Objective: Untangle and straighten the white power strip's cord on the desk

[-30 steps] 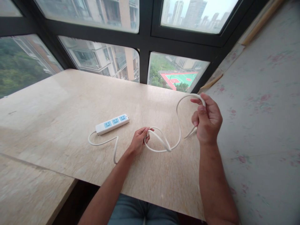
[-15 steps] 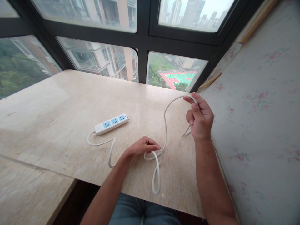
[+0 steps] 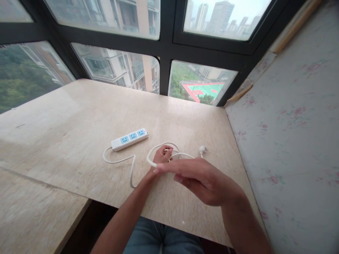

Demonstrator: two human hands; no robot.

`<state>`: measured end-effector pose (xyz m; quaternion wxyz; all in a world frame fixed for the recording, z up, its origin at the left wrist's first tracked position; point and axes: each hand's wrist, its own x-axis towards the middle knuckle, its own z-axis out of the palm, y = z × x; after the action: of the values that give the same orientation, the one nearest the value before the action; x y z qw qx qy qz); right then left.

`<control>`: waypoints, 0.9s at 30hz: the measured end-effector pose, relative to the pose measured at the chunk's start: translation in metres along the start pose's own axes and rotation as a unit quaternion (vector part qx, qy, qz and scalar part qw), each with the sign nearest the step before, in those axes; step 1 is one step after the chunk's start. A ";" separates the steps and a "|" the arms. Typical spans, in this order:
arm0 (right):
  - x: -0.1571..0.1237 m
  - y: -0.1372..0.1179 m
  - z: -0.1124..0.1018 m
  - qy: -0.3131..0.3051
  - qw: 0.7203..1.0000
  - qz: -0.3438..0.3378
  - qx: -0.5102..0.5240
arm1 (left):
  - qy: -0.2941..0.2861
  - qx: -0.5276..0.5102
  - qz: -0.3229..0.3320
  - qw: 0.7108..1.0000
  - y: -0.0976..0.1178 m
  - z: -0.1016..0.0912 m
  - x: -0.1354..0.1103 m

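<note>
A white power strip (image 3: 129, 139) with blue sockets lies on the pale stone counter, its white cord (image 3: 132, 173) bending toward me and passing behind my left forearm. My left hand (image 3: 162, 154) has its fingers curled closed on the cord's coils, just above the counter. Nearer the camera, my right hand (image 3: 209, 180) reaches across to the left with its index finger long and its thumb below. A raised loop of cord meets the right fingertips, which seem to grip it; the underside of the fingers is hidden. Beyond this hand lies the plug (image 3: 202, 150).
The stone counter (image 3: 79, 116) runs up to dark-framed windows (image 3: 165, 70). A flowered wall (image 3: 286, 141) bounds the right side. At the lower left, the counter has a seam and a dark opening (image 3: 87, 225) below its edge.
My right hand has swung from the far right toward the left and nearer to me, bringing the cord over my left hand. The hanging loop has gone, and the plug now shows.
</note>
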<state>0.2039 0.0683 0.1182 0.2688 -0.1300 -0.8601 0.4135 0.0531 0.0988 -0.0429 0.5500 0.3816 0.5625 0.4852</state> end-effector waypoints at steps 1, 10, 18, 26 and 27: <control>-0.003 -0.006 0.000 -0.043 0.999 0.017 -0.016 | 0.035 -0.024 -0.004 0.999 0.001 -0.001 0.001; -0.019 -0.006 -0.013 -0.223 0.964 0.129 -0.058 | 0.062 -0.421 -0.006 0.905 0.009 -0.019 0.012; -0.057 0.053 -0.085 -0.068 0.963 0.257 0.042 | -0.001 -0.556 -0.047 0.830 0.013 -0.026 0.010; -0.083 0.106 -0.108 0.312 0.853 0.409 0.081 | -0.142 -0.484 -0.022 0.863 0.014 -0.031 0.004; -0.082 0.110 -0.108 0.351 0.841 0.406 0.074 | -0.164 -0.466 -0.020 0.869 0.014 -0.031 0.003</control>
<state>0.3329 0.1701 0.0589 0.3696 -0.5834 -0.5455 0.4748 0.0204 0.1011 -0.0324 0.7580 0.1437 0.1805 0.6101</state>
